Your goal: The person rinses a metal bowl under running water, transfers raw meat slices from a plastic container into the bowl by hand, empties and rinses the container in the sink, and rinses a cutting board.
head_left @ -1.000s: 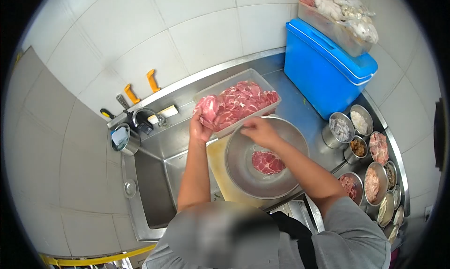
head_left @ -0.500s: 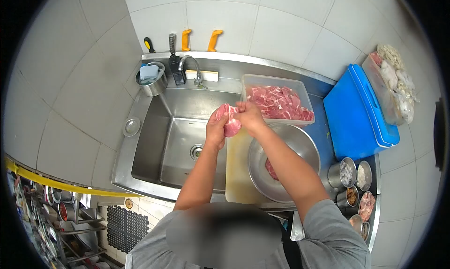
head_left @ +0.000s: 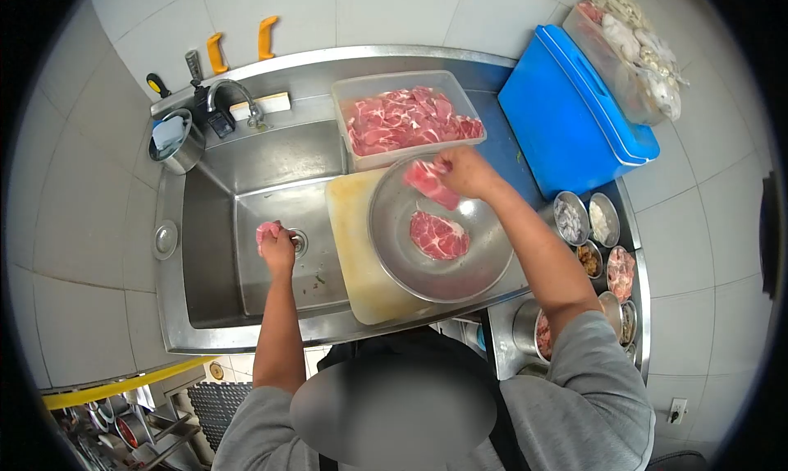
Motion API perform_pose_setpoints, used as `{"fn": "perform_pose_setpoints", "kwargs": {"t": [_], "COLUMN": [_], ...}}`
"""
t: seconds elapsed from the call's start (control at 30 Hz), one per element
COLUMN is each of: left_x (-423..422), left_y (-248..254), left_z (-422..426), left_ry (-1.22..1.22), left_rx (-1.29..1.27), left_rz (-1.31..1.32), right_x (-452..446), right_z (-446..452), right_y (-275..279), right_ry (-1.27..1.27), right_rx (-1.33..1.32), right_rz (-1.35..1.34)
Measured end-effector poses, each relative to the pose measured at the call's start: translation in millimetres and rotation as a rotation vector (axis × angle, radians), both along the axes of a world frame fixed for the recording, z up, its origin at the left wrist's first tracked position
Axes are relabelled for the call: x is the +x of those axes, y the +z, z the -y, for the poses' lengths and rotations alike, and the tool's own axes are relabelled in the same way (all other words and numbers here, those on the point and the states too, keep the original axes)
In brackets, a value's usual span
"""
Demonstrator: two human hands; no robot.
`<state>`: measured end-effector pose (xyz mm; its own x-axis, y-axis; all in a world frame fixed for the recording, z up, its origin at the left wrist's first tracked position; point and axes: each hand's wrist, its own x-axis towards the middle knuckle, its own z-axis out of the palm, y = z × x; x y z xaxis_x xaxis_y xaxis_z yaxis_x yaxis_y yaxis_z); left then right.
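Observation:
Over the sink, my left hand (head_left: pixel 279 248) is closed on a small piece of meat (head_left: pixel 267 232), near the drain. My right hand (head_left: pixel 466 172) pinches a pink slice of meat (head_left: pixel 428 184) that hangs over the large steel bowl (head_left: pixel 394 262). Inside the bowl lies another marbled slice (head_left: pixel 440 235), flat on the bottom. The bowl rests partly on a yellowish cutting board (head_left: pixel 349 249). Behind it stands a clear plastic container (head_left: pixel 353 159) heaped with sliced meat (head_left: pixel 410 118).
A steel sink (head_left: pixel 213 249) with a faucet (head_left: pixel 226 89) lies left. To the right are a blue cooler (head_left: pixel 566 110), a bagged-food tub (head_left: pixel 632 57) and several metal cups (head_left: pixel 568 217). A steel pot (head_left: pixel 185 147) holding a sponge (head_left: pixel 168 132) sits at the sink's back corner.
My hands have moved apart from the one piece of meat they both held. The left has gone down over the sink, the right over the bowl with a slice. The camera view has shifted.

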<state>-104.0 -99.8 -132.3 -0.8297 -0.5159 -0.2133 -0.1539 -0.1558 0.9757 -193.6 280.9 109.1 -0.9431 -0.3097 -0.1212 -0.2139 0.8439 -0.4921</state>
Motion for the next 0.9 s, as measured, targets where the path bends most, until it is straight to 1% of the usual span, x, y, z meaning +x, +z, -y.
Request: {"fn": "perform_pose_setpoints", "kwargs": {"t": [0.03, 0.07, 0.1, 0.13, 0.2, 0.23, 0.27, 0.3, 0.33, 0.4, 0.47, 0.53, 0.6, 0.63, 0.67, 0.7, 0.73, 0.77, 0.8, 0.83, 0.87, 0.9], "left_x": [2, -1, 5, 7, 9, 6, 1, -2, -1, -5, -10, -20, -26, -28, -30, -32, -30, -27, -28, -29, -29, -29], "left_y": [2, 9, 50, 71, 102, 119, 137, 155, 174, 206, 214, 196, 179, 170, 161, 156, 151, 145, 140, 137, 139, 141], "left_z": [7, 10, -2, -9, -22, -27, -34, -42, -54, -85, -116, -152, -181, -187, -190, -192, -193, -192, -192, -192, -192, -192], "left_ry": [-0.080, -0.152, -0.250, -0.253, -0.256, -0.264, -0.278, -0.288, -0.290, -0.491, -0.723, -0.845, -0.856, -0.847, -0.789, -0.724, -0.712, -0.785, -0.858, -0.845, -0.828, -0.811], "left_rx": [-0.467, -0.934, -1.105, -1.109, -1.283, -1.291, -1.200, -1.103, -1.104, -0.579, -0.417, -0.519, -0.805, -0.804, -0.928, -1.051, -1.056, -1.104, -1.149, -1.151, -1.077, -1.002], "left_rz": [0.127, 0.244, 0.275, 0.272, 0.207, 0.204, 0.112, 0.024, 0.026, -0.042, -0.207, -0.408, -0.248, -0.255, -0.428, -0.599, -0.602, -0.549, -0.487, -0.478, -0.506, -0.533], "right_x": [3, 2, 2, 3, 4, 2, -1, -7, -11, -21, -40, -64, -96, -113, -130, -146, -163, -180, -197, -207, -208, -208], "right_z": [-16, -32, -44, -51, -61, -60, -60, -60, -58, -52, -37, -13, 17, 31, 46, 62, 73, 81, 89, 97, 105, 112], "right_y": [-14, -30, -43, -54, -72, -82, -81, -75, -70, -57, -42, -31, -40, -49, -56, -66, -79, -99, -123, -138, -140, -142], "right_ry": [-0.007, 0.098, 0.203, 0.198, 0.141, -0.037, -0.044, -0.121, -0.196, -0.172, -0.133, -0.128, -0.067, -0.013, -0.006, 0.012, 0.030, 0.043, 0.143, 0.242, 0.256, 0.337], "right_rx": [-0.005, 0.029, 0.064, 0.060, 0.079, 0.177, 0.172, 0.023, -0.125, -0.149, -0.174, -0.087, -0.057, -0.024, -0.019, 0.063, 0.144, 0.143, 0.180, 0.212, 0.207, 0.379], "right_rz": [0.001, 0.089, 0.179, 0.178, 0.011, -0.180, -0.176, -0.202, -0.229, -0.258, -0.299, -0.307, -0.292, -0.274, -0.286, -0.268, -0.247, -0.256, -0.478, -0.698, -0.698, -0.637]}}
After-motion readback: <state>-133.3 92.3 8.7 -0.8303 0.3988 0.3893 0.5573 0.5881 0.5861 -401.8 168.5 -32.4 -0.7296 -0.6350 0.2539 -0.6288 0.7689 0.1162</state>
